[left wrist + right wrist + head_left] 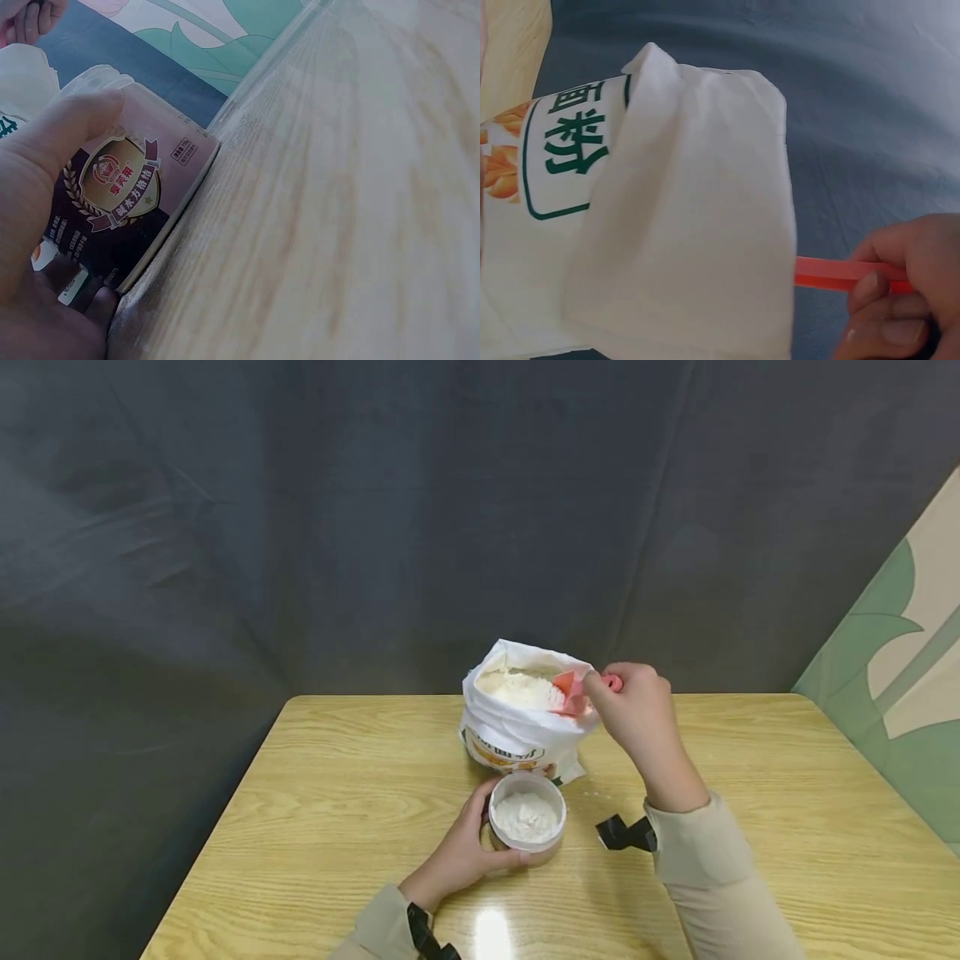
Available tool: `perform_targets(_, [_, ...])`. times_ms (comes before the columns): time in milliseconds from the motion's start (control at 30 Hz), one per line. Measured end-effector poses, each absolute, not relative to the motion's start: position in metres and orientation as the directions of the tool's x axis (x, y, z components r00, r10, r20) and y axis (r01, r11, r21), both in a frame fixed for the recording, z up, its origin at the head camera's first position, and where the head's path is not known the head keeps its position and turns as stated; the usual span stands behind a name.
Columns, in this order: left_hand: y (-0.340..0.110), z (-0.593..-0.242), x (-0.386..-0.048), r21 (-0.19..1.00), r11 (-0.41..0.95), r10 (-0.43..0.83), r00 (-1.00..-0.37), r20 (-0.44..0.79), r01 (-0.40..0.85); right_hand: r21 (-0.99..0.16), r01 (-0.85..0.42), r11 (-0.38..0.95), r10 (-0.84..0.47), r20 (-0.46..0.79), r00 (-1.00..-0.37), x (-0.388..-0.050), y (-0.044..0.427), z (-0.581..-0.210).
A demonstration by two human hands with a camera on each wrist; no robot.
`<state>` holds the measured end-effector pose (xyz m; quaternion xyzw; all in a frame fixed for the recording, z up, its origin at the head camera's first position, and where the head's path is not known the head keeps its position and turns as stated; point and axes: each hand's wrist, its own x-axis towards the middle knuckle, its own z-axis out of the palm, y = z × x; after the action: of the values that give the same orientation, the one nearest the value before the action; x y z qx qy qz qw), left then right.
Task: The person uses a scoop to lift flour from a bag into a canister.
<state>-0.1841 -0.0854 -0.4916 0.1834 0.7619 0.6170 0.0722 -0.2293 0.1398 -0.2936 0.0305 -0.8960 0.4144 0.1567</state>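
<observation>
A white flour bag (517, 731) with its top rolled open stands on the table, flour (517, 690) showing inside. My right hand (637, 710) grips the handle of a red scoop (572, 692), whose bowl lies in the bag's mouth against the flour. In the right wrist view, the bag's side (697, 217) hides the scoop's bowl; only the red handle (829, 271) shows. My left hand (468, 847) is wrapped round a round tub (555, 842) holding white powder, in front of the bag. In the left wrist view, the tub's label (120, 184) is pink and dark with a crest.
The wooden table (337, 827) has a few white specks of powder (596, 793) right of the tub. A dark cloth (450, 527) hangs behind the table's back edge. A wall with green leaf shapes (900, 693) stands at the right.
</observation>
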Motion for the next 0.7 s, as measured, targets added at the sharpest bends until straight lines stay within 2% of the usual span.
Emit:
perform_targets(433, [-0.083,-0.489,-0.181,0.963,0.183,0.370,-0.921,0.120,0.198,-0.558,-0.182,0.810,-0.040,0.256,-0.966,-0.241,0.122,-0.292])
perform_targets(700, [-0.084,-0.490,-0.180,0.964,0.190,0.362,-0.926,0.107,0.186,-0.453,-0.155,0.878,-0.102,0.140,-0.985,-0.253,0.110,-0.287])
